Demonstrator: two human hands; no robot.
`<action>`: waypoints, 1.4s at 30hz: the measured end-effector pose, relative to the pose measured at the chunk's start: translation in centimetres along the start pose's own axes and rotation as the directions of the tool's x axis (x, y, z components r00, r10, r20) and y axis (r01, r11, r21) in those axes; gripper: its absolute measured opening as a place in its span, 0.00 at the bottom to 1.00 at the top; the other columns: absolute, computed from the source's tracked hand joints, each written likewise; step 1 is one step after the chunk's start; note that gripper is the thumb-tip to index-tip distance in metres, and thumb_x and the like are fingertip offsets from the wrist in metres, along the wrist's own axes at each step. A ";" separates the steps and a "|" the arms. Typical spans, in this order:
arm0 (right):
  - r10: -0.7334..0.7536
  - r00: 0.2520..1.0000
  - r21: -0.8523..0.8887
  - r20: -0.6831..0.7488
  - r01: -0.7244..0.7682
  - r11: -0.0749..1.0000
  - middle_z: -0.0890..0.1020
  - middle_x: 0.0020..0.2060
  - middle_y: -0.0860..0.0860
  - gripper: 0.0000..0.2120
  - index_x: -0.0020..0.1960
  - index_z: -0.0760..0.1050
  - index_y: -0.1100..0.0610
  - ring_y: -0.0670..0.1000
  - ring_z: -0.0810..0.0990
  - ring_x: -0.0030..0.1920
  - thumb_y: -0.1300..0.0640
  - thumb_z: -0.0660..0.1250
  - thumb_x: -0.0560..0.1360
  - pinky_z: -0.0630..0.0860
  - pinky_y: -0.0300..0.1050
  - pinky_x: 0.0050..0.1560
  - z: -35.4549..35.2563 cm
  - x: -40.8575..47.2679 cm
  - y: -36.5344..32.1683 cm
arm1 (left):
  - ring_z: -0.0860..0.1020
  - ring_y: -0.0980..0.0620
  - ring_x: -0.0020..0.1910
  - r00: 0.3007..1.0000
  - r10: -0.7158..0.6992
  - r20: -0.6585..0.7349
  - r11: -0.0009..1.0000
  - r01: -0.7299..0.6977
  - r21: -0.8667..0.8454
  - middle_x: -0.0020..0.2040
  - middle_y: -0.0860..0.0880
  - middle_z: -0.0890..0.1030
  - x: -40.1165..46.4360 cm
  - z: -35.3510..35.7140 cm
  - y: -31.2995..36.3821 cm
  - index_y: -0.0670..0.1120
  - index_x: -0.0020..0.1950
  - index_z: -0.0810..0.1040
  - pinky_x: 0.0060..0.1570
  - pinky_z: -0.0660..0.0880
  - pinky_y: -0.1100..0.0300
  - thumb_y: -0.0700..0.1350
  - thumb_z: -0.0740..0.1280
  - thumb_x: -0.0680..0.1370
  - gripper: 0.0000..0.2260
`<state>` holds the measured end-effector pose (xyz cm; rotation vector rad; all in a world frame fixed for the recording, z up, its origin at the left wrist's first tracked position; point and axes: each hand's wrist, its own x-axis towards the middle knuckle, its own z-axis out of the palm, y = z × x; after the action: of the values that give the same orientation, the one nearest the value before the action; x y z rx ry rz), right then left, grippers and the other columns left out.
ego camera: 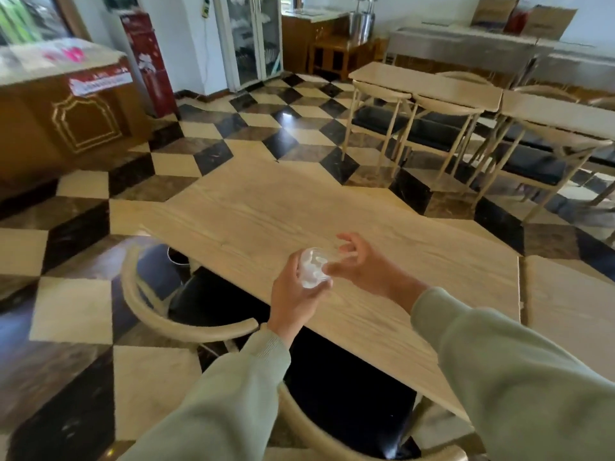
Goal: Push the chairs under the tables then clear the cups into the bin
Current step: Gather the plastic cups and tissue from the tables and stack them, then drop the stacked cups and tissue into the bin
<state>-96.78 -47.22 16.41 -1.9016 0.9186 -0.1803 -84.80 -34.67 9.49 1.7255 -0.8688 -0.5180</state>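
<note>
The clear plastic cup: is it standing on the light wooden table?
No, the clear plastic cup is held above the light wooden table in the left hand, with the right hand open beside it.

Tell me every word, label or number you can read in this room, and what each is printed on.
None can be read.
Red-and-white sign on the brown counter: lettering too blurred.
Red cabinet with white markings: not legible.
Cardboard boxes on the steel counter: print too small.
Small tag on the wall by the glass-door cabinet: unreadable.
Clear cup in the left hand: no print visible.
</note>
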 end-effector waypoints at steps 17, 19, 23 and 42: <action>-0.312 0.917 -0.028 0.247 0.329 0.944 0.78 0.57 0.44 0.33 0.69 0.72 0.49 0.47 0.78 0.55 0.48 0.82 0.69 0.68 0.31 0.45 15.8 7.4 -7.0 | 0.73 0.58 0.64 0.906 -0.240 -0.349 0.947 0.297 0.122 0.68 0.55 0.76 -3.8 -15.0 -5.7 0.52 0.79 0.66 0.56 0.68 0.70 0.52 0.80 0.72 0.39; -0.331 0.910 -0.013 0.251 0.345 0.938 0.78 0.55 0.43 0.32 0.69 0.73 0.49 0.47 0.77 0.55 0.50 0.82 0.69 0.68 0.30 0.45 18.0 8.2 -8.5 | 0.73 0.54 0.67 0.886 -0.271 -0.377 0.928 0.344 0.141 0.71 0.51 0.75 -4.5 -18.4 -7.0 0.50 0.80 0.66 0.63 0.72 0.61 0.50 0.80 0.72 0.40; -0.362 0.888 -0.040 0.284 0.388 0.921 0.79 0.51 0.42 0.29 0.66 0.75 0.51 0.47 0.78 0.52 0.53 0.82 0.69 0.67 0.28 0.43 24.2 10.9 -12.9 | 0.72 0.53 0.67 0.832 -0.320 -0.453 0.905 0.410 0.115 0.69 0.52 0.73 -5.2 -27.4 -9.8 0.51 0.80 0.64 0.63 0.71 0.57 0.50 0.80 0.74 0.39; -0.464 0.803 -0.056 0.374 0.519 0.853 0.76 0.59 0.44 0.32 0.70 0.70 0.50 0.49 0.78 0.59 0.48 0.80 0.72 0.75 0.33 0.53 54.4 27.1 -37.7 | 0.75 0.45 0.70 0.759 -0.302 -0.577 0.852 0.486 0.194 0.73 0.44 0.75 3.7 -68.0 -18.2 0.46 0.78 0.68 0.67 0.73 0.52 0.49 0.75 0.78 0.31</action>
<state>-31.73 -17.70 12.76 -2.2012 0.1824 -0.0736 -28.65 7.69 14.46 2.2418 -0.1780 -0.1403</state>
